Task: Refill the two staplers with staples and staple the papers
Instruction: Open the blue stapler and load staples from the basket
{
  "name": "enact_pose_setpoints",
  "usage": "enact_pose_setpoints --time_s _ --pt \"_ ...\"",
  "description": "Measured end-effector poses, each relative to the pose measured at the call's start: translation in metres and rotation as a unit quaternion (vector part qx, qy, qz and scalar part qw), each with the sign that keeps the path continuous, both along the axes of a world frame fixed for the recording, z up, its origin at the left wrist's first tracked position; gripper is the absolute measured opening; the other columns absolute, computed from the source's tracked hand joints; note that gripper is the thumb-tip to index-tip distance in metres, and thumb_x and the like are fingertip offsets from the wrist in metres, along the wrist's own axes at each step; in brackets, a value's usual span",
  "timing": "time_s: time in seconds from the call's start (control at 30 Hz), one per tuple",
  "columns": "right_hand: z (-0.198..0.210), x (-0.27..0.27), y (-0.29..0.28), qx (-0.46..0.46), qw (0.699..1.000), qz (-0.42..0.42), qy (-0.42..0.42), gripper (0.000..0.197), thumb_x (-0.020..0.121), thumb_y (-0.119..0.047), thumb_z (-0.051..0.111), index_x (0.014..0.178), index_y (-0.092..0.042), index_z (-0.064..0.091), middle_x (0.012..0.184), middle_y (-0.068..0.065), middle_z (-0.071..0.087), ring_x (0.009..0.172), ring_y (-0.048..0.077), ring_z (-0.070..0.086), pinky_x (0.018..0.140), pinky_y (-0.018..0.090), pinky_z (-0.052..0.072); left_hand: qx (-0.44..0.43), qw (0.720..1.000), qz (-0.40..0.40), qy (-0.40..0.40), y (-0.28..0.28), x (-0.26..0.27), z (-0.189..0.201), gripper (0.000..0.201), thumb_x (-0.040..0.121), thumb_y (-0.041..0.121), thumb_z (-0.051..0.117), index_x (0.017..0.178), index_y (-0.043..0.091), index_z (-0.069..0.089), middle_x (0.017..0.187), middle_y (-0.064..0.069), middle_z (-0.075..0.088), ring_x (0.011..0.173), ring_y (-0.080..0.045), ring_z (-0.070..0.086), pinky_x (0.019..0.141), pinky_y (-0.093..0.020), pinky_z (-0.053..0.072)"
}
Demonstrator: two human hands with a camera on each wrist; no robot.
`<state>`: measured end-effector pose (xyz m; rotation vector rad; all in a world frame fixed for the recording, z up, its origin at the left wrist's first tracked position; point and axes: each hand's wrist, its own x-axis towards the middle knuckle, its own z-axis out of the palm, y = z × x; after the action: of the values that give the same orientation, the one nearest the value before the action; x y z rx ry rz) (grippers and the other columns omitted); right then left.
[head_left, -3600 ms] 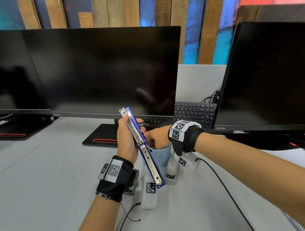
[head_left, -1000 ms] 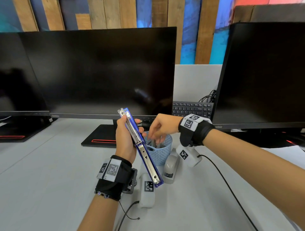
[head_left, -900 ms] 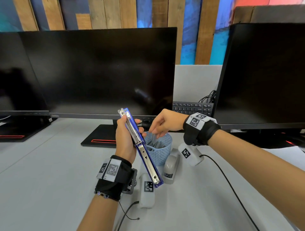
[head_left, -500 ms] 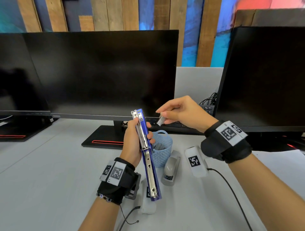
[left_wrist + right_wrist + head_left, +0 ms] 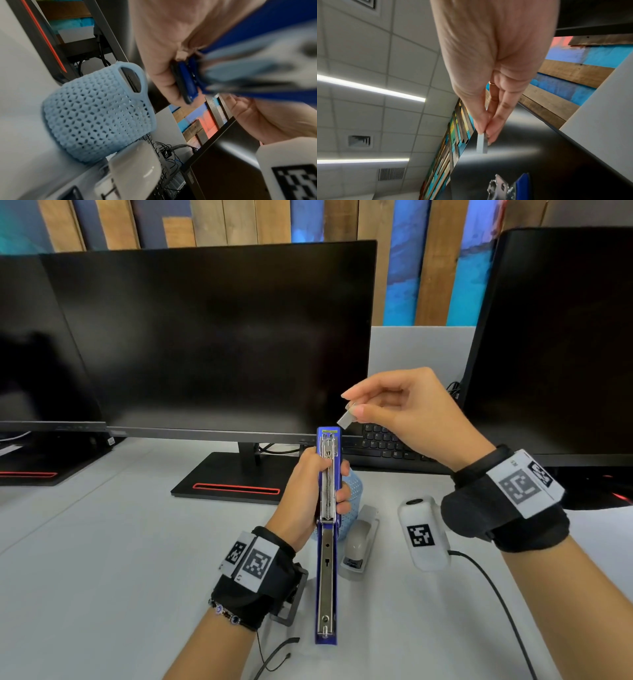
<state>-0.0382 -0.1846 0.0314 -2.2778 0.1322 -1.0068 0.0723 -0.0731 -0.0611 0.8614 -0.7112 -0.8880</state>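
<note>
My left hand (image 5: 310,498) grips a blue stapler (image 5: 327,559) that is unfolded straight, its metal staple channel and spring facing me, held upright above the desk. The same stapler (image 5: 188,83) shows blurred in the left wrist view. My right hand (image 5: 394,409) pinches a short silver strip of staples (image 5: 346,418) between thumb and forefinger, just above and right of the stapler's top end. In the right wrist view the strip (image 5: 482,144) hangs from the fingertips over the stapler's metal tip (image 5: 500,188). A grey stapler (image 5: 358,542) lies shut on the desk.
A light-blue mesh basket (image 5: 96,115) stands behind the blue stapler, next to the grey one. Two black monitors (image 5: 212,337) line the back, with a keyboard (image 5: 383,443) between them. A cable (image 5: 493,594) trails across the grey desk (image 5: 102,559).
My right hand has lifted out of the basket with a staple strip and risen above the stapler. The left hand has turned the open stapler from slanted to upright, channel facing me.
</note>
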Motion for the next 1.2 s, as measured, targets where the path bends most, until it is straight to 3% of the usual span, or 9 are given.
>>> enact_pose_setpoints --time_s 0.2,0.47,0.83,1.03,1.2 --pt "-0.002 -0.001 0.010 -0.055 0.998 -0.005 0.030 0.016 0.085 -0.011 0.072 0.100 -0.013 0.074 0.089 0.000 0.074 0.084 0.007 0.070 0.082 0.026 0.058 -0.005 1.000 -0.007 -0.028 0.001 -0.003 -0.002 0.017 0.093 0.006 0.030 0.103 0.015 0.041 0.077 -0.006 0.050 0.047 -0.013 0.041 0.042 -0.022 0.037" --pt "-0.006 0.003 0.010 -0.089 0.994 -0.003 0.063 0.015 0.084 -0.013 0.073 0.099 -0.014 0.075 0.090 -0.002 0.075 0.083 0.005 0.070 0.080 0.025 0.059 -0.018 0.999 -0.020 -0.028 0.000 -0.001 -0.005 0.031 0.076 0.011 0.042 0.106 0.017 0.044 0.077 -0.006 0.052 0.049 -0.015 0.043 0.043 -0.023 0.038" --pt "-0.012 0.009 0.008 -0.106 0.991 -0.005 0.080 0.015 0.085 -0.013 0.072 0.099 -0.014 0.075 0.090 -0.002 0.075 0.083 0.004 0.070 0.080 0.022 0.058 -0.018 0.999 -0.024 -0.040 0.000 -0.001 -0.005 0.032 0.075 0.010 0.043 0.107 0.016 0.044 0.078 -0.007 0.052 0.051 -0.016 0.044 0.044 -0.024 0.039" --pt "-0.011 0.010 0.010 -0.117 0.989 0.002 0.085 0.014 0.084 -0.013 0.073 0.098 -0.015 0.075 0.089 -0.003 0.075 0.082 0.000 0.069 0.077 0.012 0.055 -0.016 0.998 -0.022 -0.051 0.001 0.001 -0.007 0.031 0.077 0.007 0.041 0.106 0.016 0.045 0.080 -0.007 0.052 0.052 -0.015 0.045 0.046 -0.026 0.040" --pt "-0.008 0.008 0.011 -0.114 0.990 0.012 0.080 0.013 0.084 -0.012 0.073 0.097 -0.013 0.075 0.089 -0.003 0.075 0.082 0.003 0.070 0.079 0.018 0.057 -0.018 0.999 -0.024 -0.045 0.001 0.002 -0.007 0.034 0.078 0.008 0.042 0.110 0.017 0.045 0.081 -0.008 0.051 0.053 -0.016 0.045 0.047 -0.026 0.040"
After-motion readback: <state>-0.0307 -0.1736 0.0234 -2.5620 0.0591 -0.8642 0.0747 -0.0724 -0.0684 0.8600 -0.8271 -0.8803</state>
